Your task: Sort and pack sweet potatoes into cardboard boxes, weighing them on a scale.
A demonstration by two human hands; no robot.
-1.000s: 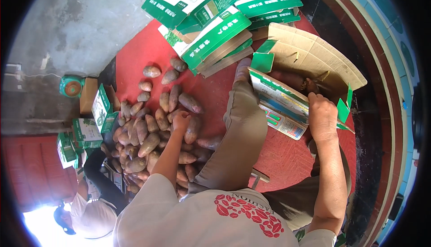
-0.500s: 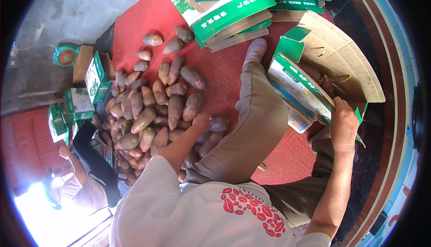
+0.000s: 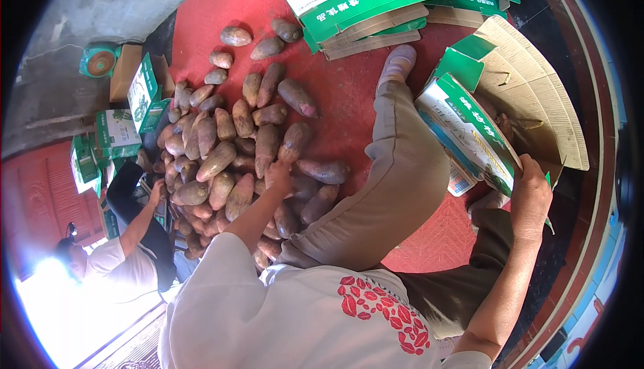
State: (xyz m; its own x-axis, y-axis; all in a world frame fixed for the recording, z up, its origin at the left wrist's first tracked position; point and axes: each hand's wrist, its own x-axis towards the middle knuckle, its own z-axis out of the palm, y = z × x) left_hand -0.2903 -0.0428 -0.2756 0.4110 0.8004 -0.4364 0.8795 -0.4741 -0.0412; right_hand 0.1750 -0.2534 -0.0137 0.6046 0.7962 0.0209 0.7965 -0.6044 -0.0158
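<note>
Before me on the red floor covering lies a heap of large, brownish-purple root vegetables that look like sweet potatoes. My left hand reaches into its right side, fingers closed on the lower end of one sweet potato, which tilts up. Just right of that hand lies another, longer sweet potato. On the right, my right hand grips the near edge of an opened green and white cardboard box with its flap up. A few dark shapes show inside the box, mostly hidden by its wall.
Flattened green and white cartons are stacked beyond my outstretched leg. At the left, another person reaches into the heap, near more green boxes. A round green device stands by the grey wall.
My left hand has moved left, from beside a dark sweet potato onto another one, which now tilts. The other person's arm has reached toward the heap. My right hand stays on the box.
</note>
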